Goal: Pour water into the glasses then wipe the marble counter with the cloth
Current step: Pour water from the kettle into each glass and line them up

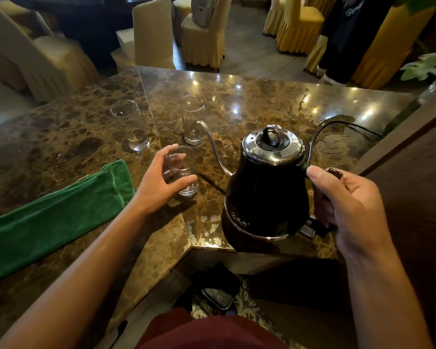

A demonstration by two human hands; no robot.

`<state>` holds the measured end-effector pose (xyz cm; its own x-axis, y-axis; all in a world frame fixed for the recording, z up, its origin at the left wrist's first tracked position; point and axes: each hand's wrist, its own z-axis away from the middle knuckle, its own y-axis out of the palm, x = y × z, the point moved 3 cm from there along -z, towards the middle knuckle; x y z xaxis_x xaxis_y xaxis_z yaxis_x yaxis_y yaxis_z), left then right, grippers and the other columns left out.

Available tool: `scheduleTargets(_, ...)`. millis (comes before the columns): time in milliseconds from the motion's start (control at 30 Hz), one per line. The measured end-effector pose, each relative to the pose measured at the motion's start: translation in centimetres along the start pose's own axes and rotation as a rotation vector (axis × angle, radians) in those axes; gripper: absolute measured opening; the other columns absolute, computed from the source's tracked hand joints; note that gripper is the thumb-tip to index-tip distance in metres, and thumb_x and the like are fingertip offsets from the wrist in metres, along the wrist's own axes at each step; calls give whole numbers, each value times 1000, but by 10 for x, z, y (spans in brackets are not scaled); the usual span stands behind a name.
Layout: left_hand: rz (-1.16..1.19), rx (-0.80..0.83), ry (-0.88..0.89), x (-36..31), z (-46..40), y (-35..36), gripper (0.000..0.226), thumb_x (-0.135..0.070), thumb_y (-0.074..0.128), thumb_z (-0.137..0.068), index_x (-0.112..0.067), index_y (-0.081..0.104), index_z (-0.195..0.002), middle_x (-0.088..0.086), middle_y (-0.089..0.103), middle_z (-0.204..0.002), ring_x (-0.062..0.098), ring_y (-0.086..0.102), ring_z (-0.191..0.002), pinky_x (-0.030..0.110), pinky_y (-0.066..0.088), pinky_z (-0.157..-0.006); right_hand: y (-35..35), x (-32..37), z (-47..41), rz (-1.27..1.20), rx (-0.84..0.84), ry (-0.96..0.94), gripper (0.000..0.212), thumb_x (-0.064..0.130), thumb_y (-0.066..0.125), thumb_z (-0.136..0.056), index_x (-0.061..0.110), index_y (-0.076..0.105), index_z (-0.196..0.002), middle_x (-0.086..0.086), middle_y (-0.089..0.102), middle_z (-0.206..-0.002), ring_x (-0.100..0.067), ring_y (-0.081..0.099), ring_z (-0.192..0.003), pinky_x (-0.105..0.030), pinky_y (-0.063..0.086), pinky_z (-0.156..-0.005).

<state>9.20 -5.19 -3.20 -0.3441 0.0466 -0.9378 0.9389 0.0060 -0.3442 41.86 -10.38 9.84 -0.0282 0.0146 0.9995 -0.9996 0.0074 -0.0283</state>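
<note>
A black gooseneck kettle stands near the front edge of the brown marble counter, its thin spout pointing left. My right hand is closed around its handle. My left hand curls around the nearest glass, fingers touching its sides. Two more tall glasses stand farther back: one on the left with a little water in the bottom, one in the middle. A folded green cloth lies on the counter to the left of my forearm.
Spilled water glistens on the counter behind the kettle, beside a black power cord. A wooden panel rises at the right. Covered chairs stand beyond the counter's far edge. A dark object lies on the floor below.
</note>
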Motion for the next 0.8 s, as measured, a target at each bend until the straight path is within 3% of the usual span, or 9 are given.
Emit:
scheduleTargets(67,-17,37,-5,-1,0,0,98,-51,85,-75,-29,33,-155,-5,56,-144,13,55,-134,36,46,-111,0,3,0,3,-8,-5,51,58,69,-81,16,52,-57,3,40,-48,-13,31,-40,-21,26,-40)
scheduleTargets(133,8,60,-13,-1,-1,0,91,-55,84,-74,-31,41,-150,-4,59,-140,12,57,-132,41,48,-111,-1,3,-2,17,-19,3,59,66,69,-81,13,55,-59,-2,44,-52,-18,37,-42,-24,31,-42)
scheduleTargets(233,-14,52,-13,0,0,1,78,-62,81,-75,-32,49,-140,-4,64,-130,13,63,-125,49,51,-107,-2,4,-6,42,-10,-66,71,52,69,-90,-15,50,-74,-21,49,-67,-38,39,-53,-44,34,-48)
scheduleTargets(300,-56,31,3,0,0,3,74,-56,80,-79,-29,48,-140,-7,64,-127,10,64,-121,49,52,-107,-1,7,-8,62,-11,-118,62,36,65,-98,-19,47,-75,-23,46,-64,-34,41,-57,-38,34,-51)
scheduleTargets(333,-74,20,10,-1,0,5,73,-50,81,-81,-26,46,-140,-7,65,-127,9,65,-120,49,52,-106,-2,8,-8,96,-14,-134,56,31,63,-100,-14,49,-69,-22,43,-60,-30,40,-55,-34,33,-50)
scheduleTargets(400,-94,6,17,-3,0,6,70,-44,80,-83,-23,45,-140,-6,65,-126,7,66,-117,48,53,-105,-3,9,-9,158,-21,-150,52,25,61,-103,7,52,-55,-5,41,-50,-20,36,-45,-27,27,-46)
scheduleTargets(467,-97,4,13,-4,0,6,70,-43,78,-82,-22,45,-140,-4,65,-125,9,67,-116,47,54,-105,-2,10,-9,170,-8,-152,53,23,60,-103,15,51,-52,9,39,-45,-9,31,-40,-21,25,-41)
scheduleTargets(600,-111,1,20,-5,1,7,67,-39,78,-84,-23,45,-140,-2,65,-126,9,66,-117,45,54,-105,-3,12,-5,190,1,-155,51,26,62,-102,15,53,-53,11,39,-43,-6,31,-38,-17,27,-39)
scheduleTargets(800,-94,-8,12,-4,0,8,69,-39,78,-84,-22,43,-141,0,64,-127,11,66,-117,48,53,-104,-3,15,1,251,17,-167,62,51,67,-91,-5,54,-64,8,39,-44,-8,32,-40,-18,29,-40)
